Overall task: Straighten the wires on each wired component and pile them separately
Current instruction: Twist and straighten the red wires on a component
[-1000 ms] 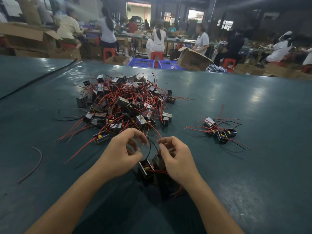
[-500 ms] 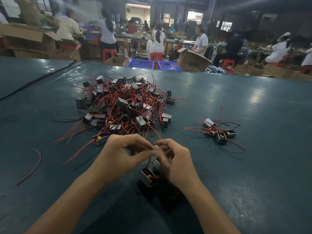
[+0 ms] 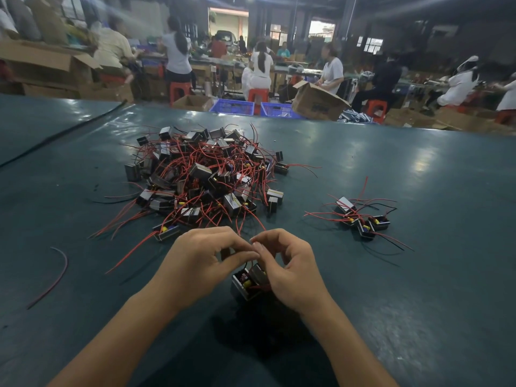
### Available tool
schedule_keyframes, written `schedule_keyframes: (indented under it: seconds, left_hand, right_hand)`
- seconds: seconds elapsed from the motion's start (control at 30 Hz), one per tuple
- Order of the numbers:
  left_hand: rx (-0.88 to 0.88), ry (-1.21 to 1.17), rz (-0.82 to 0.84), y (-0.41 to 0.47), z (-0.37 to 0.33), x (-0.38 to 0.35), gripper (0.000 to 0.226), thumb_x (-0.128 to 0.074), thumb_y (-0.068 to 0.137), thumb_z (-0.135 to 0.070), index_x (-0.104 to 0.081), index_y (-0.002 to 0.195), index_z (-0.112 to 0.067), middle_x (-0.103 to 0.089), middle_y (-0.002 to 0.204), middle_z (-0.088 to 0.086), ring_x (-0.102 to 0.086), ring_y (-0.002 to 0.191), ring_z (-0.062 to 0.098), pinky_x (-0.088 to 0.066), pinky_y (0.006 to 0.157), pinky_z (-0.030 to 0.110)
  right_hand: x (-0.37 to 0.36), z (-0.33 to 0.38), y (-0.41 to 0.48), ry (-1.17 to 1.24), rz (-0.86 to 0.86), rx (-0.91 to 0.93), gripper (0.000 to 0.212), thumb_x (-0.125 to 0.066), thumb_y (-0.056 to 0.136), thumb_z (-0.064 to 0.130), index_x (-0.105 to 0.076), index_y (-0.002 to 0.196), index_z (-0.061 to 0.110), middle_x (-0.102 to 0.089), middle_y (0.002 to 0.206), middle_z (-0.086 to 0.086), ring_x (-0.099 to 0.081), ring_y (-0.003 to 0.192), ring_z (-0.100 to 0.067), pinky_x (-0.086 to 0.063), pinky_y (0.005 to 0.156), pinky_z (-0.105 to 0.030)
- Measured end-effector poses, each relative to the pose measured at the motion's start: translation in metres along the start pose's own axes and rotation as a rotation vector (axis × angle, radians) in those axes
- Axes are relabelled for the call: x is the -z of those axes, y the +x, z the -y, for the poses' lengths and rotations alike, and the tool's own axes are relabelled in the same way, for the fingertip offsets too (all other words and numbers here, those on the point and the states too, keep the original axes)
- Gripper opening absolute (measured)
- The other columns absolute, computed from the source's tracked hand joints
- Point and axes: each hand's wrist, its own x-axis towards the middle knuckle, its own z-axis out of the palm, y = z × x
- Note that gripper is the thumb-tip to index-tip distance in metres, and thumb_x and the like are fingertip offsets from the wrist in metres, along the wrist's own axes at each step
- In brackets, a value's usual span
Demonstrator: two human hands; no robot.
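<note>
Item: one wired component (image 3: 247, 283), dark box with yellow part inside, on the green table (image 3: 418, 177) near its front edge, directly below both hands. Left hand (image 3: 201, 258): thumb and forefinger pinched on its thin wire (image 3: 245, 266). Right hand (image 3: 290, 269): fingertips curled, meeting the left's on the same wire. Beyond: large tangled pile (image 3: 206, 177), red leads. Right: small pile (image 3: 363, 216). Left: loose wire strand (image 3: 55, 275).
</note>
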Motion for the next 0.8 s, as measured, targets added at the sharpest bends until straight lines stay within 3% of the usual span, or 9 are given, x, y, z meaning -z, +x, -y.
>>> schedule_keyframes:
  seconds: [0.1,0.23,0.37,0.43,0.6,0.8]
  left_hand:
    - [0.023,-0.077,0.034,0.0017,0.0032,0.0030,0.017,-0.071,0.081,-0.029,-0.077,0.088,-0.015,-0.070,0.075,-0.010,-0.062,0.065,0.000,-0.049,0.058,0.018]
    - [0.019,-0.052,-0.020,0.0019,0.0057,0.0028,0.013,-0.071,0.081,-0.029,-0.075,0.086,-0.018,-0.069,0.077,-0.014,-0.064,0.067,0.004,-0.048,0.057,0.019]
    - [0.071,-0.067,-0.090,0.0002,0.0065,-0.0001,0.020,-0.073,0.077,-0.034,-0.074,0.090,-0.019,-0.067,0.075,-0.018,-0.063,0.065,0.004,-0.046,0.057,0.014]
    - [0.062,-0.047,-0.085,-0.0002,0.0067,0.0006,0.027,-0.071,0.078,-0.036,-0.074,0.099,-0.019,-0.067,0.078,-0.019,-0.062,0.067,0.003,-0.046,0.059,0.012]
    - [-0.017,0.096,-0.031,-0.0009,0.0095,0.0041,0.021,-0.067,0.086,-0.036,-0.077,0.089,-0.018,-0.067,0.078,-0.009,-0.063,0.067,0.009,-0.053,0.058,0.032]
    - [-0.066,0.218,-0.032,-0.0005,0.0064,0.0068,0.028,-0.060,0.087,-0.043,-0.074,0.084,-0.020,-0.064,0.074,-0.014,-0.059,0.061,0.005,-0.051,0.052,0.029]
  right_hand:
    - [0.0000,-0.0011,-0.0003,0.002,0.016,-0.009,0.010,-0.065,0.090,0.007,-0.068,0.088,0.015,-0.070,0.079,0.000,-0.063,0.075,-0.018,-0.052,0.070,-0.025]
    - [-0.0007,-0.0016,-0.0004,-0.027,0.030,0.003,0.011,-0.064,0.090,0.011,-0.068,0.087,0.020,-0.072,0.076,0.010,-0.062,0.076,-0.021,-0.050,0.073,-0.038]
    - [-0.0012,-0.0007,-0.0008,0.002,0.082,-0.017,0.013,-0.064,0.092,0.012,-0.068,0.089,0.023,-0.071,0.075,0.010,-0.061,0.070,-0.008,-0.051,0.070,-0.029]
    - [-0.0011,-0.0007,-0.0009,0.005,0.097,-0.030,0.014,-0.063,0.093,0.012,-0.068,0.090,0.024,-0.070,0.076,0.009,-0.062,0.069,-0.011,-0.053,0.069,-0.030]
    - [-0.0015,0.0016,-0.0025,-0.027,0.115,-0.035,0.013,-0.064,0.093,0.014,-0.069,0.089,0.026,-0.069,0.076,0.012,-0.059,0.067,-0.009,-0.050,0.065,-0.022]
    - [0.0013,0.0038,-0.0038,-0.126,0.100,-0.039,0.013,-0.069,0.088,0.014,-0.073,0.088,0.027,-0.069,0.079,0.006,-0.051,0.072,0.001,-0.036,0.070,-0.006]
